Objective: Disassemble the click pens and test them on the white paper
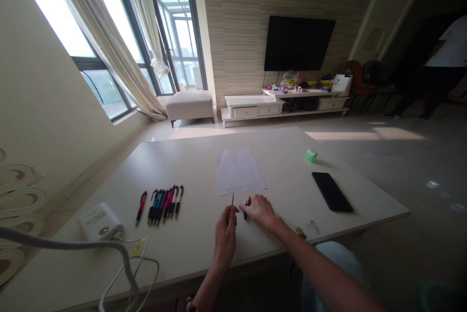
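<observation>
A thin dark stick [232, 199] pokes almost straight up from the left hand [226, 229]. Finger and thumb pinch its low end, so that bit is hidden. The right hand [260, 208] is just beside it, at 3 o'clock, with finger and thumb holding a short dark pen part [245, 214] and covering some of it. Both hands are over the near side of a smooth, flat white table [279, 161].

From the hands, at 8 o'clock, a bendy grey cable [73, 244] is cut off by the left edge. At 9 o'clock lie slim pens [166, 205] in a row. At 12 o'clock is flat white paper [239, 171], its marks too small to read. Near 3 o'clock lies a flat black phone [331, 191], and at 2 o'clock a little green box [311, 155]. Far off at 1 o'clock, a black screen [299, 43] hangs on a stripy wall [233, 35]. Far at 2 o'clock, a person [447, 54] is in dark shade, cut off by the edge.
</observation>
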A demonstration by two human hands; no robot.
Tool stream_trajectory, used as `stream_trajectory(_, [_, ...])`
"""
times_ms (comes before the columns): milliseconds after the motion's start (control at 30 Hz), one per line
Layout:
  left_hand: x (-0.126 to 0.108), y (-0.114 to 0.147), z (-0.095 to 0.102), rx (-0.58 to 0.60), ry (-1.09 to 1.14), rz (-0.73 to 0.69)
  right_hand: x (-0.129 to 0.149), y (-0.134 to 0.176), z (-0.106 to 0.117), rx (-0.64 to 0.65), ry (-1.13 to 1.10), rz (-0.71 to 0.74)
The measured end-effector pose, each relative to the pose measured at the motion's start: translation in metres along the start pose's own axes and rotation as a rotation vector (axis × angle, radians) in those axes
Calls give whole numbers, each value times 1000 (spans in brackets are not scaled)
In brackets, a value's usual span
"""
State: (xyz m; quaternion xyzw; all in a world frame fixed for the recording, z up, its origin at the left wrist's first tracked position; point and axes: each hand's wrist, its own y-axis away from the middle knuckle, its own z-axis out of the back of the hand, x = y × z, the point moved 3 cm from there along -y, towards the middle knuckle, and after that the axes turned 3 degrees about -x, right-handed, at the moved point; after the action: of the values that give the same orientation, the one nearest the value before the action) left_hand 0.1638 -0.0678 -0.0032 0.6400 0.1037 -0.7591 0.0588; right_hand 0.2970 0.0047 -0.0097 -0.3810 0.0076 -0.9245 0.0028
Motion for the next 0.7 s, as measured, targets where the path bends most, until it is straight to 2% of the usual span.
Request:
stream_trajectory(67, [1,2,2,6,-18,3,3,-1,-2,-3,-67,3])
stream_trajectory(167, [1,4,5,16,-47,12,13,-4,10,23,-175,43])
stream_trajectory(367, [-1,6,4,32,-53,26,37,5,45,-94,-883,188])
stream_trajectory(467, [-3,6,1,40,-57,26,43,10,46,-88,-951,192])
stream_trajectory(700, [-5,5,0,45,-98,20,46,14,39,-23,-922,207])
